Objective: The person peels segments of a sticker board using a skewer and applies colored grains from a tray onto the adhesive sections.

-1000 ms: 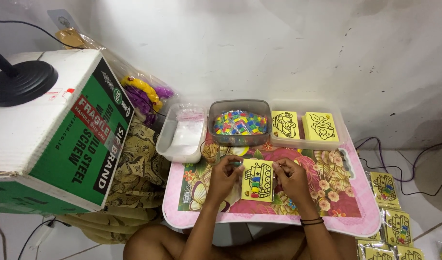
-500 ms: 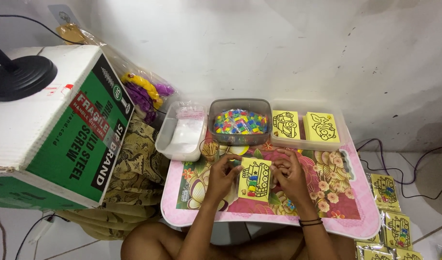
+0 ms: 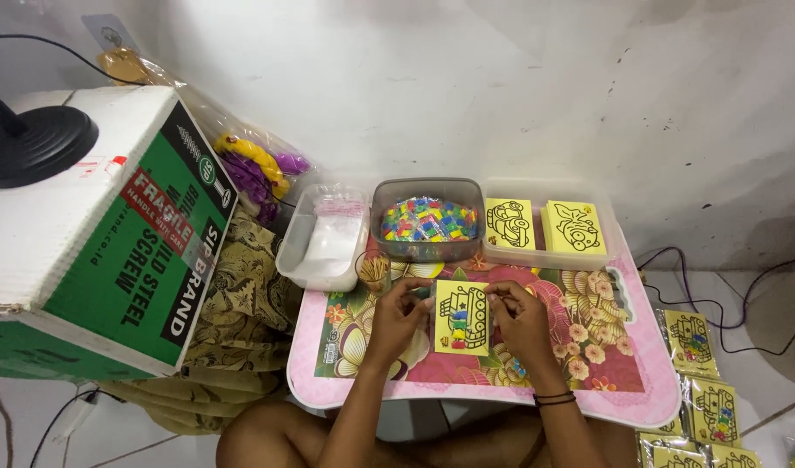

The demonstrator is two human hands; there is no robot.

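Observation:
A yellow card with a black line drawing of a vehicle (image 3: 462,317) lies on the pink flowered tray table (image 3: 618,394); small coloured pieces sit along its left side. My left hand (image 3: 399,314) rests at the card's left edge, fingers curled on something small I cannot make out. My right hand (image 3: 520,318) touches the card's right edge, thumb and forefinger pinched together. A clear tub of small coloured packets (image 3: 428,219) stands just beyond the card.
A clear tray holds two stacks of yellow drawing cards (image 3: 543,227). Left of the tub is a clear box of small plastic bags (image 3: 324,238). A large green and white carton (image 3: 94,234) stands at left. Bagged finished cards (image 3: 705,381) lie on the floor, right.
The card has shifted slightly left and straightened between my hands. Both hands stay at its edges.

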